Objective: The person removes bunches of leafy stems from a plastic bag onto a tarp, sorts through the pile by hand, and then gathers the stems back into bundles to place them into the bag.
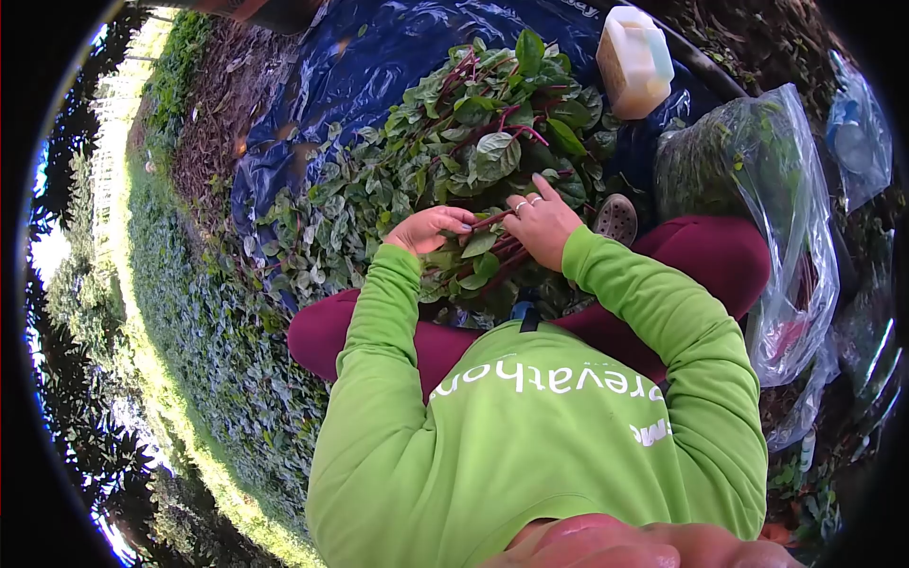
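Observation:
A large heap of leafy greens (398, 161) with reddish-purple stems is piled in front of my crossed legs. My left hand (431, 230) is at the near side of the heap, thumb and fingers pinched on one end of a reddish stem (492, 220). Just to the right, my right hand (544, 225), with rings on it, grips the same stem farther along, its index finger raised. Below my hands, several more stems with green leaves (481, 243) lie close to my lap. My fingers partly hide where they meet the stem.
A blue plastic sheet (327, 71) lies under the heap. At the upper right stands a translucent plastic container (634, 66) with brownish contents. A clear plastic bag (791, 208) holding greens is beside my right knee, near a perforated shoe (616, 219). Low plants (218, 312) grow along the left.

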{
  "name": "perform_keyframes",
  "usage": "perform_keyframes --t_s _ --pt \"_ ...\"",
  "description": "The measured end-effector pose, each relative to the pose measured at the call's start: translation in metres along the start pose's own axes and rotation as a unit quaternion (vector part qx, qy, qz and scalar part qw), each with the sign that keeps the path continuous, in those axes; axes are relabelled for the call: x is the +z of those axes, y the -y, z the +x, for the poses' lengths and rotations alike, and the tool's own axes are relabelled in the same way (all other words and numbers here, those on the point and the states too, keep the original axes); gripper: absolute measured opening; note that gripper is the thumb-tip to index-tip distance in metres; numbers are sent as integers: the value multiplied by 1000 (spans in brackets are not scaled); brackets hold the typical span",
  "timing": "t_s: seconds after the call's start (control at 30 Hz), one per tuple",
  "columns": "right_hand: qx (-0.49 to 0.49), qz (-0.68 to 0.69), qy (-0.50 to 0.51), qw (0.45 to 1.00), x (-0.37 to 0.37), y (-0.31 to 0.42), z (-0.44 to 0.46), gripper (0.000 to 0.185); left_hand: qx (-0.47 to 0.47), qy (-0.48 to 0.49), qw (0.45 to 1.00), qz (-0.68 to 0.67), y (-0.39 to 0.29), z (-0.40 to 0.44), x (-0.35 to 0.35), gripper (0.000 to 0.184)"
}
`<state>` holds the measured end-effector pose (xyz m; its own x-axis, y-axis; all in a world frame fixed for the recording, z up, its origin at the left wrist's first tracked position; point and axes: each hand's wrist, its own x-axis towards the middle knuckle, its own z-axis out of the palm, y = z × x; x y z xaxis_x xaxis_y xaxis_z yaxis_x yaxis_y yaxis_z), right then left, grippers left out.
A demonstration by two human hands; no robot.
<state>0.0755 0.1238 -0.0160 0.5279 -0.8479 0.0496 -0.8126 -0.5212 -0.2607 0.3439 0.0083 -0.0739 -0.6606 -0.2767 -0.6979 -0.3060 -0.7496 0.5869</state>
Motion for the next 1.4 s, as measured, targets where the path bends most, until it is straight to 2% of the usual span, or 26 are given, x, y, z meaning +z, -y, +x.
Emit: perform_keyframes --t_s 0.07,0.1,0.13,0.2,0.23,0.27,0.33,0.37,0.4,0.47,0.5,0.57,0.73,0.8,0.87,0.93,0.97,1.03,1.07,1.13,1.17,1.2,1.23,1.27,1.33,1.4 --pt "14 29 105 994 3 1 2 18 -38 -6 997 66 5 8 -7 34" --pt "-16 -5 58 998 2 4 -1 17 9 -17 990 138 3 12 -9 30" --pt "-14 -6 59 998 2 4 -2 17 10 -15 990 138 -1 22 -11 30" --pt "-14 21 117 993 0 8 -3 18 165 -227 958 66 -7 45 -15 27" --pt "-26 18 124 992 2 7 -4 25 215 -285 927 118 -13 58 -19 26" --pt "-27 19 123 992 5 6 -4 25 264 -340 886 170 -20 71 -23 26" --pt "-36 10 154 987 3 6 -4 35 335 -377 820 273 -36 101 -12 26" --pt "-34 9 153 988 6 4 -5 35 331 -385 767 392 -57 95 22 25" --pt "-43 -9 146 988 13 3 -5 38 379 -375 678 506 -59 113 27 22" --pt "-50 -29 138 989 20 3 -6 41 338 -381 577 638 -67 134 52 26" --pt "-39 -44 131 990 20 5 -5 40 341 -381 577 637 -69 141 61 26" --pt "-27 -70 127 989 19 7 -5 35 281 -418 452 736 -73 153 76 28" --pt "-35 -65 141 987 16 6 -4 30 231 -404 444 766 -68 172 79 22" --pt "-20 -52 150 987 18 6 -4 30 194 -409 467 759 -68 173 82 21" --pt "-17 -50 143 988 18 5 -4 30 219 -407 482 745 -70 169 86 23" --pt "-15 -48 138 989 17 6 -4 30 146 -423 567 691 -74 168 91 25" --pt "-20 -53 143 988 15 5 -5 30 146 -423 567 691 -72 169 80 25" --pt "-26 -59 148 987 11 3 -5 30 284 -469 620 562 -63 177 31 42" --pt "-22 -45 149 988 9 3 -5 31 310 -547 679 380 -82 139 37 46" --pt "-12 -26 150 988 7 4 -6 32 416 -659 623 63 -86 78 9 45" --pt "-5 -25 166 986 8 5 -6 33 385 -718 580 -3 -89 42 -1 47" --pt "0 -25 181 983 8 6 -6 35 299 -827 476 -26 -82 22 -8 53" --pt "-1 -22 181 983 9 7 -5 35 246 -835 491 -30 -69 8 -26 61" --pt "-4 -11 187 982 9 6 -5 35 234 -860 451 49 -60 11 -39 55" --pt "-9 2 195 981 10 8 -5 36 322 -700 618 156 -52 20 -37 39" --pt "-31 -39 173 984 9 7 -5 36 380 -583 623 358 -42 61 -31 26"
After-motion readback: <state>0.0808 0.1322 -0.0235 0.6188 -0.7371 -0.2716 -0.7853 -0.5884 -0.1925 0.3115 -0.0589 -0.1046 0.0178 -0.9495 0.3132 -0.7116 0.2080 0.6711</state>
